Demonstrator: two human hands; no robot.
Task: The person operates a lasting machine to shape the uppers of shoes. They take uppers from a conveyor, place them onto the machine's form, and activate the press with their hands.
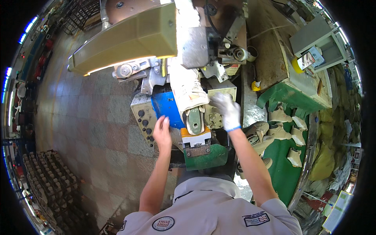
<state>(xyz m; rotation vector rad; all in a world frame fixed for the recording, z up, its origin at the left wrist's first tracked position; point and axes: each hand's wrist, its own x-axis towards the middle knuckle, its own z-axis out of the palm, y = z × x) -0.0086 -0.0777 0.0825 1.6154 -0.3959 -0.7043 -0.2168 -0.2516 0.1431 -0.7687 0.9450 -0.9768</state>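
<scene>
Held the bare left grip (161, 131) slack and empty, fingers loosely parted, near the blue panel (167, 106); held the white-gloved right grip (226, 109) empty too, fingers spread and blurred, just beside the shoe (190, 92), touching or apart impossible to tell. Saw that single shoe beneath the machine (194, 49): cream-white, brightly lit, faint tan lines, with a green last (194, 117), round-holed, at its near end. Counted five pale shoe uppers (279, 131) on the green table (279, 158), right; at least three shoes (258, 131) along its left edge. Noticed a grey open-fronted cabinet (309, 37) holding a blue-and-white packet (316, 55); far left, a dark rack (62, 207) filled with rows of pale pieces (45, 168), too small to count.
</scene>
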